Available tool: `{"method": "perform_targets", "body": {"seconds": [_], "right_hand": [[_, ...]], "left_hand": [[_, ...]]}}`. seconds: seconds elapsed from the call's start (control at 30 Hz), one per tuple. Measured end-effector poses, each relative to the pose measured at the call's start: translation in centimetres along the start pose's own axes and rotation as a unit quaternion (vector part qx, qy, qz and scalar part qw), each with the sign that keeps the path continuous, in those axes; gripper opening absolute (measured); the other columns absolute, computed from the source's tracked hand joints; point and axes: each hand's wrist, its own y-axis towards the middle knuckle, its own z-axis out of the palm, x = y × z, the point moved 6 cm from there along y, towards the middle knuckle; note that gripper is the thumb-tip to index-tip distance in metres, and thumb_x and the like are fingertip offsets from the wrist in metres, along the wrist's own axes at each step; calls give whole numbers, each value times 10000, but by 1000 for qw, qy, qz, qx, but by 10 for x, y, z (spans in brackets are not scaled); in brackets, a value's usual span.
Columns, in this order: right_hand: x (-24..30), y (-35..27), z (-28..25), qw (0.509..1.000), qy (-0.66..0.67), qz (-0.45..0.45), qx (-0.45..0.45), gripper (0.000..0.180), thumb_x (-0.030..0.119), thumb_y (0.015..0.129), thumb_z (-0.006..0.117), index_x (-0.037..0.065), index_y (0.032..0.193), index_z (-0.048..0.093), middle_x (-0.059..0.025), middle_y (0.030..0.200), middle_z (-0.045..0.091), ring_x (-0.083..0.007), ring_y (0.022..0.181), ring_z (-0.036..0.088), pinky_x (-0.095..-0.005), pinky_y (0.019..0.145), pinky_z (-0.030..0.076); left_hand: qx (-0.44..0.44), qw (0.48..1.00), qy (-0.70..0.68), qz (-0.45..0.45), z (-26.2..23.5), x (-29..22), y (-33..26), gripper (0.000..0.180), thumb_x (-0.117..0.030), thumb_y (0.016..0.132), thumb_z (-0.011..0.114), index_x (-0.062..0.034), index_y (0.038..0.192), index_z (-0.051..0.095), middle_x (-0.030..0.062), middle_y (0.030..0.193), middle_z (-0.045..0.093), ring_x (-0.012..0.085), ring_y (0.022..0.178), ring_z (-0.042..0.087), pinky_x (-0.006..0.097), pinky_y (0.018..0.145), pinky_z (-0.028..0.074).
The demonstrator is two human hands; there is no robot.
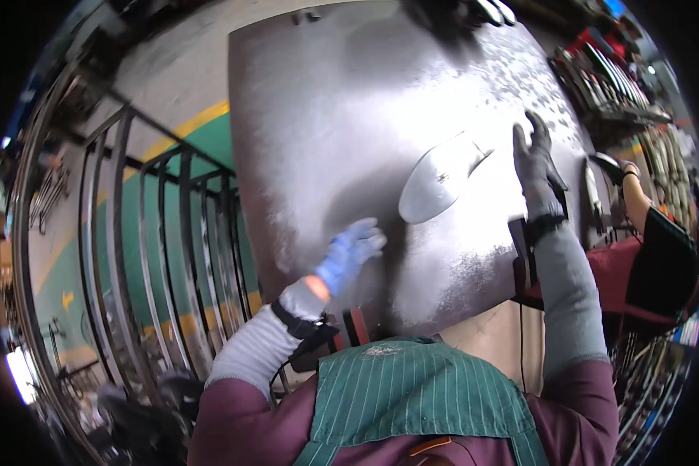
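Note:
A shiny oval metal piece, like a shovel blade with one narrowed end, lies on the large worn metal tabletop. To its lower left is my left hand in a blue glove with pale fingertips. Its fingers reach forward, slightly blurred, with nothing visible in them, and a gap separates them from the piece. My right hand, in a dark grey glove, is to the right of the piece. Its fingers are spread and it holds nothing I can see. Whether it touches the tabletop I cannot tell.
Dark metal frames with upright bars stand along the left, over a green floor with a yellow line. At right, a co-worker's bare forearm reaches beside the table. Dark, blurred objects sit at the far edge. Long parts fill a rack at upper right.

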Motion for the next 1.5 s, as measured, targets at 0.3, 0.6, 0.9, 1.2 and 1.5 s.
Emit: {"method": "perform_targets", "body": {"seconds": [0.3, 0.6, 0.9, 1.2, 1.5], "right_hand": [[-4, -25, 94, 911, 60, 272, 304, 405, 387, 905, 535, 77, 1159, 594, -162, 1143, 618, -275, 1087, 574, -346, 945, 427], [132, -185, 34, 773, 344, 342, 408, 316, 279, 935, 579, 57, 1161, 579, -38, 1015, 609, -109, 967, 518, -237, 852, 441], [253, -286, 32, 586, 523, 398, 475, 593, 276, 923, 591, 35, 1406, 347, -121, 1251, 533, -160, 1140, 494, -273, 971, 390], [276, -322, -27, 513, 535, 362, 565, 737, 281, 890, 632, 54, 1449, 209, -128, 1171, 562, -182, 952, 612, -308, 671, 568], [261, -391, -64, 430, 593, 401, 550, 733, 382, 882, 628, 72, 1440, 268, -98, 1179, 576, -163, 1046, 569, -302, 773, 532]], "left_hand": [[70, 970, -203, -117, 51, -5, 48, 320, -174, 890, 592, -8, 1158, 539, 123, 1051, 627, 226, 862, 642, 310, 745, 542], [-170, 972, -51, 152, -64, -31, -40, 369, -236, 910, 550, -80, 1242, 509, 62, 1135, 571, 171, 1052, 545, 331, 899, 440], [31, 977, -204, -60, -51, 44, -43, 640, -544, 782, 623, -19, 1140, 546, 145, 968, 631, 259, 838, 641, 364, 759, 549], [41, 973, -182, -136, -30, 69, -130, 813, -601, 754, 609, -13, 1287, 432, 184, 1051, 588, 317, 879, 635, 432, 778, 560], [-54, 994, -87, -37, -13, 84, -207, 743, -485, 809, 656, 41, 1283, 429, 195, 1084, 613, 284, 944, 634, 361, 832, 534]]}}
